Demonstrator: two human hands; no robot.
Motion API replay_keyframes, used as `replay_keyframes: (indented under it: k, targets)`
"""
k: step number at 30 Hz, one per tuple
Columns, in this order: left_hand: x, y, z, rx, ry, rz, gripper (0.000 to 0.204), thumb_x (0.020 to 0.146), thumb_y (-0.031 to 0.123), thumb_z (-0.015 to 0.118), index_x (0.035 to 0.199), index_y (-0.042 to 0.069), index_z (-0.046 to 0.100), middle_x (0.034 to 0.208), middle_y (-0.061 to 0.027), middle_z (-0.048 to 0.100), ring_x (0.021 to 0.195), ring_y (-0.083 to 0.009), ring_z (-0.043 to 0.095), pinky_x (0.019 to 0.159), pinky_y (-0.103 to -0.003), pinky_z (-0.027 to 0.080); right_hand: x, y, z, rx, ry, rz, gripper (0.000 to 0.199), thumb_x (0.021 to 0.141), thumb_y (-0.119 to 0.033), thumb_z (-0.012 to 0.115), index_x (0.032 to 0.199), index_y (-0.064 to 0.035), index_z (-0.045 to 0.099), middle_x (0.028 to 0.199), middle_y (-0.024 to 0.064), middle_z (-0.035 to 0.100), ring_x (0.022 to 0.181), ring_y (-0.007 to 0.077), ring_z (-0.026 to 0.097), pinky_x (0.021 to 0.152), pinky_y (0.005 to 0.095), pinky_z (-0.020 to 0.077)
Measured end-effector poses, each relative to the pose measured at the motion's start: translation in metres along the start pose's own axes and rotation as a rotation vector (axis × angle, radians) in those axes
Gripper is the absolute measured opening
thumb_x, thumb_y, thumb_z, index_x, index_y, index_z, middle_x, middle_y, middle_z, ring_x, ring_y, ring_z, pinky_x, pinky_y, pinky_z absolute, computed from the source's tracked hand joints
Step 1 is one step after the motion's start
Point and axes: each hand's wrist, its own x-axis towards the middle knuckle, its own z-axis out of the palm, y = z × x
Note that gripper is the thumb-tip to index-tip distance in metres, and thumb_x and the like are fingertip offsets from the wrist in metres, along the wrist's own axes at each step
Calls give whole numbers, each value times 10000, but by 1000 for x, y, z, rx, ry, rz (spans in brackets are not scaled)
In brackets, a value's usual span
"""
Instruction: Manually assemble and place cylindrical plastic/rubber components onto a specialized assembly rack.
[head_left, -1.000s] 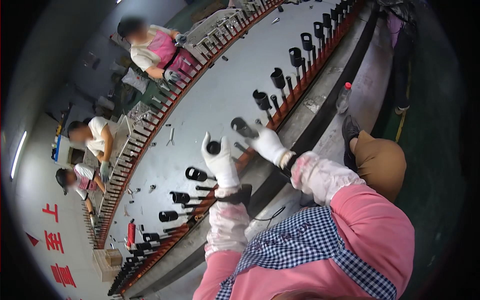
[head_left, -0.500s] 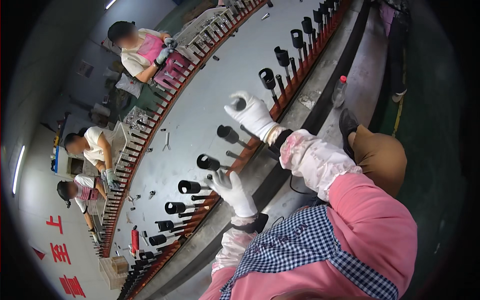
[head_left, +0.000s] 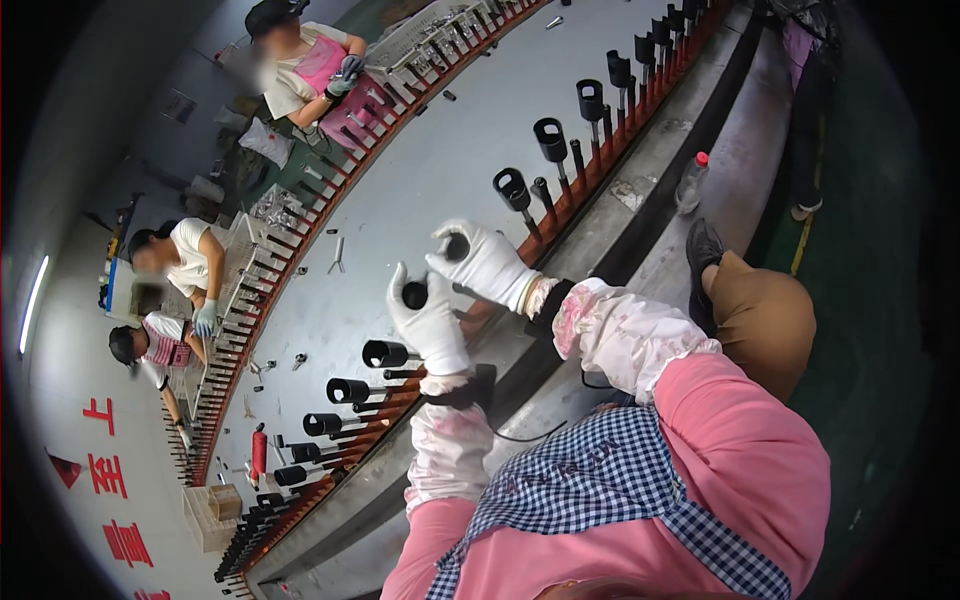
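My left hand, in a white glove, has its thumb and fingers curled round a black cylindrical cup. Just up and to the right, my right hand, also gloved in white, is closed round another black cup. The gloves hide most of both cups and their stems. More black cups with cut-out sides stand on posts along the curved brown rail, such as one cup below my left hand and one cup above my right. Thinner black-tipped pegs stand between them.
Inside the rail lies a grey tabletop with scattered small metal parts and a red cylinder. Three co-workers sit along the far rail beside white baskets. A red-capped bottle stands on the ledge at my right.
The row of cups has shifted down-left in view. My right hand has moved along round the same cup. My left hand has risen from a lower cup and closed round the one above.
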Motion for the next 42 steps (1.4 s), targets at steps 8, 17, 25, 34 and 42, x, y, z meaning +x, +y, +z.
replay_keyframes:
  k: [8, 17, 25, 34, 42]
  targets:
    - [-19, -25, -8, 123, 149, 134, 505, 992, 59, 748, 1442, -28, 536, 1084, -39, 663, 970, -137, 603, 942, -296, 507, -80, 100, -65, -84, -16, 246, 291, 987, -225, 762, 1230, -65, 743, 1165, 110, 779, 1065, 220, 746, 973, 341, 562]
    - [-125, -96, -4, -3, -66, -243, 756, 1003, -33, 606, 1660, -43, 233, 1682, -271, 338, 1580, -356, 340, 1298, -449, 278, 68, 55, -116, -188, 223, -109, 640, 858, -275, 902, 1399, -60, 637, 1249, 123, 735, 1186, 215, 691, 1064, 322, 522]
    - [-13, -30, 100, -24, -90, 146, 805, 986, -43, 705, 1673, 25, 290, 1563, -187, 487, 1384, -237, 521, 1188, -377, 424, 32, 110, -108, -129, 73, 304, 349, 912, -273, 803, 1112, -8, 697, 1071, 204, 751, 1029, 384, 726, 888, 432, 583]
    - [-90, -128, 89, 93, 63, -125, 756, 1003, -18, 638, 1658, -27, 263, 1649, -217, 414, 1529, -314, 402, 1274, -435, 312, 70, 160, -197, -165, 589, -129, 552, 889, -174, 835, 1383, -26, 638, 1325, 190, 700, 1236, 331, 674, 1073, 399, 528]
    - [-39, -89, 165, 118, -242, 173, 777, 993, -47, 640, 1663, -41, 248, 1653, -224, 401, 1531, -305, 416, 1269, -406, 319, 139, 119, -159, -153, 267, -33, 302, 873, -325, 884, 1031, -124, 722, 1009, 74, 788, 932, 227, 771, 868, 338, 601]
